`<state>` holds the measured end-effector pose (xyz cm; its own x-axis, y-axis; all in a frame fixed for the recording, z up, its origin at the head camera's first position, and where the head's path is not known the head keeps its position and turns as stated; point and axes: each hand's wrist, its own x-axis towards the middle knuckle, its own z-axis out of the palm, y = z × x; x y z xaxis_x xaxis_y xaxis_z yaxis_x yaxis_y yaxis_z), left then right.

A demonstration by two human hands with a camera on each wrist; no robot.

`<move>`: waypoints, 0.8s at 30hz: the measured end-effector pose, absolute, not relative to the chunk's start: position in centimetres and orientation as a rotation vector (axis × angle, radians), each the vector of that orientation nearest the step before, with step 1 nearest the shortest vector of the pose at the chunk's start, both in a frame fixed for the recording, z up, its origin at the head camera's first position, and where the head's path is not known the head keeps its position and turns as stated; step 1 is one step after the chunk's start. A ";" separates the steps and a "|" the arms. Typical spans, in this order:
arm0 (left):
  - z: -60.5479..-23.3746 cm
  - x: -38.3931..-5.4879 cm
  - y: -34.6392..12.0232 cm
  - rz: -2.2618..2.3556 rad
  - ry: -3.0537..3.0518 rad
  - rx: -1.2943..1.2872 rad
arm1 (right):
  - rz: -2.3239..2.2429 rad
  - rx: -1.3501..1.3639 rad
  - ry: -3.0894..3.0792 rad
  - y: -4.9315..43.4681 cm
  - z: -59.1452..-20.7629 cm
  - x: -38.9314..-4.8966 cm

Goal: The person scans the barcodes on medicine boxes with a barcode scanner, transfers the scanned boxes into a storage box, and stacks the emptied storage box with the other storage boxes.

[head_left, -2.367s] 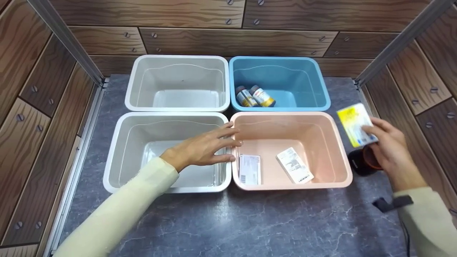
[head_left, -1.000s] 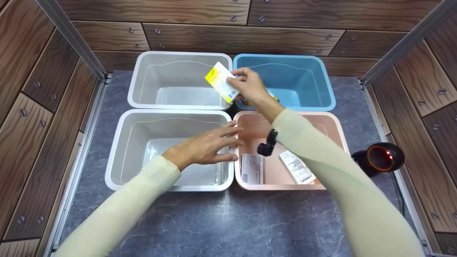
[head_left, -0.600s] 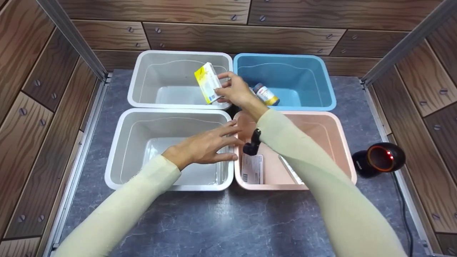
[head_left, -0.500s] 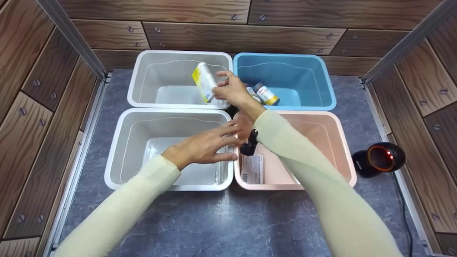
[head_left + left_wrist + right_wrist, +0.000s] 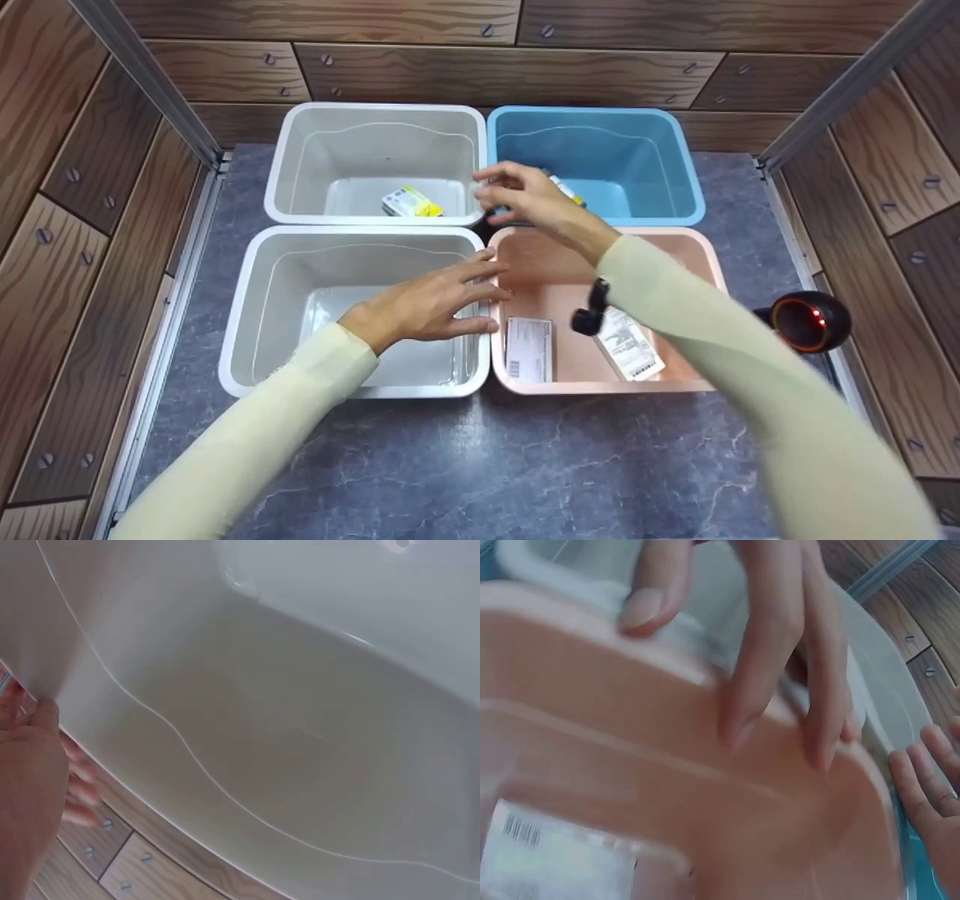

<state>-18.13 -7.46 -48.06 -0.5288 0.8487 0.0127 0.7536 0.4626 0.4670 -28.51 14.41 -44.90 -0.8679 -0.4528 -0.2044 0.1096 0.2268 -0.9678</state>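
Note:
My right hand (image 5: 534, 199) holds nothing and hovers above the edges where the far grey bin (image 5: 275, 169) and the blue bin (image 5: 679, 169) meet, its fingers loosely bent and spread. To its left, on the floor of the far grey bin, lies a yellow-and-white medicine box (image 5: 411, 202). My left hand (image 5: 431, 306) lies over the near grey bin (image 5: 241, 315), fingers straight and fingertips at the rim beside the pink bin (image 5: 716, 262). In the left wrist view, that hand (image 5: 34, 772) is at the bin's edge.
Two white boxes lie in the pink bin, one at the left (image 5: 529, 349) and one at the right (image 5: 631, 346). A bottle (image 5: 568, 191) in the blue bin is partly hidden by my right hand. A black scanner (image 5: 811, 322) with red lights stands at the right. Wood-patterned walls surround the table (image 5: 465, 465).
My right hand carried the yellow-and-white medicine box from beside the scanner to the far grey bin and let it go there, then drew back rightward. My left hand has stayed put.

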 end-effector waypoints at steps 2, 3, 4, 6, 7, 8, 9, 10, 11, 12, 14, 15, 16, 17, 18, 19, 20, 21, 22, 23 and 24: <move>-48.0 -18.1 -7.5 0.626 2.490 1.380 | -1.625 -0.344 2.055 15.5 -44.8 -27.9; -48.0 -18.1 -7.4 0.627 2.489 1.379 | -1.592 -0.365 2.050 16.1 -44.8 -27.5; -48.0 -18.1 -7.4 0.623 2.489 1.376 | -1.552 -0.392 2.044 16.6 -44.8 -27.1; -48.0 -18.1 -7.4 0.622 2.488 1.374 | -1.468 -0.444 2.033 17.6 -44.8 -26.2; -48.0 -18.1 -7.4 0.622 2.487 1.375 | -1.425 -0.464 2.025 18.0 -44.9 -25.9; -48.0 -18.2 -7.4 0.624 2.487 1.375 | -1.392 -0.475 2.013 18.4 -45.0 -25.6; -48.0 -18.2 -7.4 0.628 2.487 1.381 | -1.367 -0.479 1.993 18.8 -45.2 -25.3; -48.1 -18.2 -7.4 0.632 2.486 1.386 | -1.349 -0.477 1.966 19.0 -45.5 -25.1; -48.1 -18.2 -7.5 0.636 2.484 1.389 | -1.328 -0.476 1.949 19.3 -45.8 -24.9; -48.1 -18.2 -7.5 0.639 2.483 1.385 | -1.307 -0.476 1.929 19.6 -46.2 -24.8; -48.1 -18.2 -7.5 0.646 2.478 1.384 | -1.242 -0.472 1.902 20.1 -47.0 -24.6; -48.1 -18.2 -7.5 0.645 2.477 1.383 | -1.193 -0.471 1.891 20.4 -47.4 -24.5; -48.1 -18.2 -7.5 0.644 2.476 1.373 | -1.137 -0.471 1.889 20.6 -47.8 -24.5; -48.0 -18.2 -7.5 0.640 2.478 1.359 | -1.073 -0.481 1.886 20.8 -48.3 -24.5; -48.0 -18.1 -7.5 0.636 2.479 1.348 | -1.004 -0.492 1.883 20.9 -48.7 -24.5; -48.0 -18.1 -7.5 0.633 2.479 1.344 | -0.933 -0.505 1.884 21.0 -49.2 -24.5; -48.0 -18.1 -7.5 0.630 2.479 1.340 | -0.866 -0.520 1.885 21.0 -49.5 -24.6; -47.9 -18.1 -7.5 0.625 2.482 1.335 | -0.805 -0.526 1.889 21.0 -49.9 -24.6; -47.9 -18.1 -7.5 0.623 2.482 1.331 | -0.747 -0.536 1.895 20.9 -50.2 -24.6; -47.9 -18.1 -7.5 0.623 2.481 1.328 | -0.687 -0.548 1.903 20.9 -50.5 -24.6; -47.9 -18.1 -7.5 0.621 2.480 1.327 | -0.632 -0.554 1.911 20.8 -50.7 -24.6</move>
